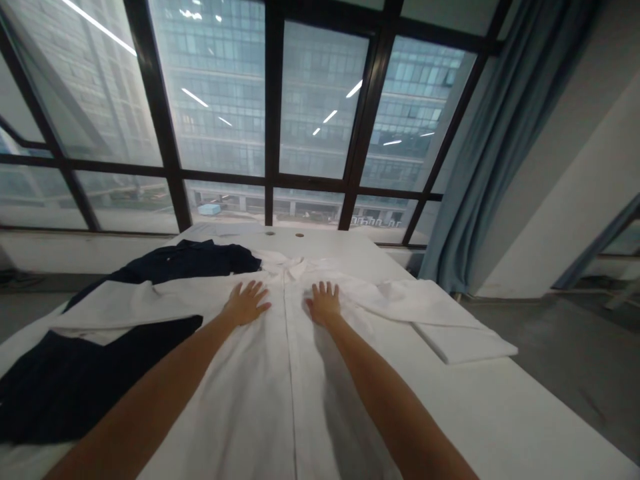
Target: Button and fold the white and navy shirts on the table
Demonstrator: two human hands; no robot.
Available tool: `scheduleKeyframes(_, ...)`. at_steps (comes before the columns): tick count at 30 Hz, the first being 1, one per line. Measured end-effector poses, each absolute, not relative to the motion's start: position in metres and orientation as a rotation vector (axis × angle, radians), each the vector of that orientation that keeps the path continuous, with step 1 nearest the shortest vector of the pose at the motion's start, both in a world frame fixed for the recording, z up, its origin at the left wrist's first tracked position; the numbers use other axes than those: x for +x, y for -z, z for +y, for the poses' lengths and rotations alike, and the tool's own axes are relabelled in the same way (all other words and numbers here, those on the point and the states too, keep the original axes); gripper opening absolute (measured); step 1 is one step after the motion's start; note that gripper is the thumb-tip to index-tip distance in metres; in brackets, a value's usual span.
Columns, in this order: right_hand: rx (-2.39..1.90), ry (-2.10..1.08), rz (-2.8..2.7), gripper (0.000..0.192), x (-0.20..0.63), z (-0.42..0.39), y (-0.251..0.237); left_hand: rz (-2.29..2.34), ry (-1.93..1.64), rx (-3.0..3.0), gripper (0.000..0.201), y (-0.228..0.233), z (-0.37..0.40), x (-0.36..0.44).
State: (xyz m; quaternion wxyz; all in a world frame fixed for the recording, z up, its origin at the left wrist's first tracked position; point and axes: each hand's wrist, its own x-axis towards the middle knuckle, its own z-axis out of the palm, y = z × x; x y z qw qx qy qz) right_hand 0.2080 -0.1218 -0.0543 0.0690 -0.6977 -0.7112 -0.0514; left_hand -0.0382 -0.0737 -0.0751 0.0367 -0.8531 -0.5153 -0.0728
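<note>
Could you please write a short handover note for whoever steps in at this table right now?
Left hand: flat, palm down, fingers spread on the white shirt, left of the button placket; no grip on anything.
Right hand: the same, right of the placket.
The shirt lies front up on the white table, collar toward the window, sleeves spread to both sides.
A dark navy garment lies at the left, partly under the left sleeve.
Done: shirt laid out and buttoned, as far as visible.
Left: no fold made yet.
</note>
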Motion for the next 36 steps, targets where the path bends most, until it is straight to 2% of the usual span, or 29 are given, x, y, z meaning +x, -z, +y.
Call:
scheduleKeyframes(4, -1.940, 0.122, -2.179, 0.039, 0.186, -0.174, 0.039, -1.463, 0.382, -2.628, 0.042, 0.058, -0.125, -0.018)
scheduleKeyframes(9, -1.993, -0.244, -2.266, 0.038, 0.167, -0.243, 0.040, -1.503, 0.364, -2.860, 0.024, 0.053, -0.209, -0.005)
scheduleKeyframes(12, -2.067, -0.304, -2.276, 0.036, 0.161, -0.260, 0.038, -1.658, 0.287, -2.924, 0.016, 0.053, -0.233, -0.001)
scheduleKeyframes(15, -2.110, -0.343, -2.211, 0.027, 0.161, -0.263, 0.035, -1.756, 0.314, -2.950, 0.017, 0.053, -0.239, 0.005)
scheduleKeyframes(17, -2.067, -0.482, -2.178, 0.022, 0.165, -0.261, 0.036, -1.820, 0.356, -2.974, 0.016, 0.052, -0.239, 0.010)
scheduleKeyframes(23, -1.825, -1.117, -1.761, 0.023, 0.182, -0.252, 0.055, -2.185, 0.245, -3.035, 0.025, 0.043, -0.235, 0.032)
scheduleKeyframes(28, -1.651, -1.294, -1.505, 0.023, 0.184, -0.253, 0.067, -2.319, 0.111, -3.065, 0.031, 0.039, -0.232, 0.040)
scheduleKeyframes(30, -1.624, -1.305, -1.499, 0.022, 0.185, -0.254, 0.069, -2.418, 0.216, -3.128, 0.034, 0.043, -0.232, 0.037)
scheduleKeyframes(36, -1.509, -1.166, -1.572, 0.016, 0.187, -0.257, 0.080, -2.647, 0.905, -3.235, 0.035, 0.057, -0.236, 0.026)
